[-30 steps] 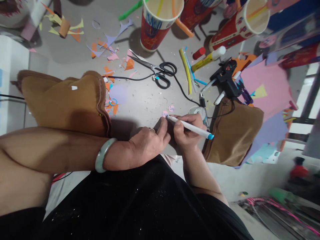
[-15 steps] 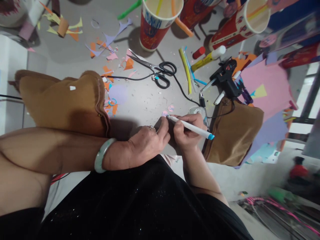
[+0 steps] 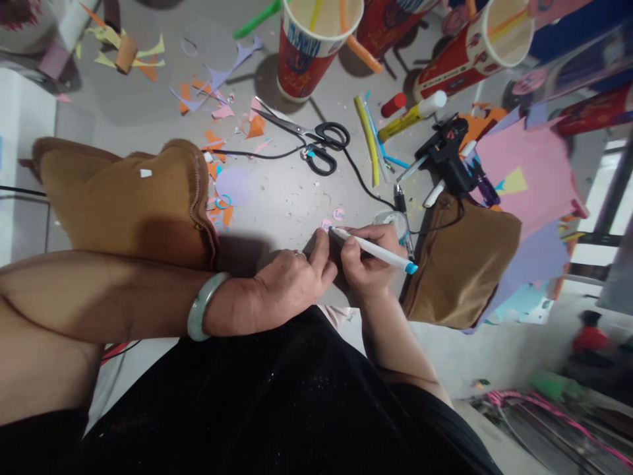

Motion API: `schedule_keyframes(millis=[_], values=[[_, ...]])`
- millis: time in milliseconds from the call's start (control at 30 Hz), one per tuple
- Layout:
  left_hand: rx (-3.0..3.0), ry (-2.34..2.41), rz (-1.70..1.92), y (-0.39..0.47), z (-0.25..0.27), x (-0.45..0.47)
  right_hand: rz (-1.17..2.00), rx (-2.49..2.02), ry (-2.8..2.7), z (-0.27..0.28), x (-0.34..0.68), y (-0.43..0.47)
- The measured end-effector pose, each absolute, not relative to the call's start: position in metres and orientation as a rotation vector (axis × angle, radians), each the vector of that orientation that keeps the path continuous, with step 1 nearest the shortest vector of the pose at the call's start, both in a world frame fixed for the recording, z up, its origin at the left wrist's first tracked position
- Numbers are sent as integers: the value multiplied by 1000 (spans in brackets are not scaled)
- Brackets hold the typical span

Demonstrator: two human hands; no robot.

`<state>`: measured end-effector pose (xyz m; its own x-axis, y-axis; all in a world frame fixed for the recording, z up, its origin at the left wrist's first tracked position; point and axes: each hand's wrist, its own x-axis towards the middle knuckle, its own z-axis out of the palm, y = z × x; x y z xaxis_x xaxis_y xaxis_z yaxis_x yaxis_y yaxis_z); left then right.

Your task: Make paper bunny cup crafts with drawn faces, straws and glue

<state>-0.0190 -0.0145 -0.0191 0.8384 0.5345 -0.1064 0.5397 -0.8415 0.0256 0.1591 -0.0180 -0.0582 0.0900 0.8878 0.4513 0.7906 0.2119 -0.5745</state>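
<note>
White marker [image 3: 378, 251] pinched in our right hand [image 3: 368, 276], let's press lightly; left hand [image 3: 294, 284], grip unclear, touches the pink disc's [image 3: 325, 224] near edge.

Left forearm [image 3: 153, 300] crosswise, left fingers [image 3: 320, 251] bunched, right forearm [image 3: 398, 346] angled inward, right fingers [image 3: 351, 256] pinching

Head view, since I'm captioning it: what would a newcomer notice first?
Probably the white marker in the right hand, its tip at a small pink disc by the left hand. Then the pale green bangle at lower left, and the red paper cup at top centre.
</note>
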Motion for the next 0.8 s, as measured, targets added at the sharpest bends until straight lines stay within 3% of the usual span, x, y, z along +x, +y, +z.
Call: schedule_keyframes(millis=[800], values=[[2858, 843, -254, -9, -9, -16, 298, -1546, -1655, -65, 161, -19]])
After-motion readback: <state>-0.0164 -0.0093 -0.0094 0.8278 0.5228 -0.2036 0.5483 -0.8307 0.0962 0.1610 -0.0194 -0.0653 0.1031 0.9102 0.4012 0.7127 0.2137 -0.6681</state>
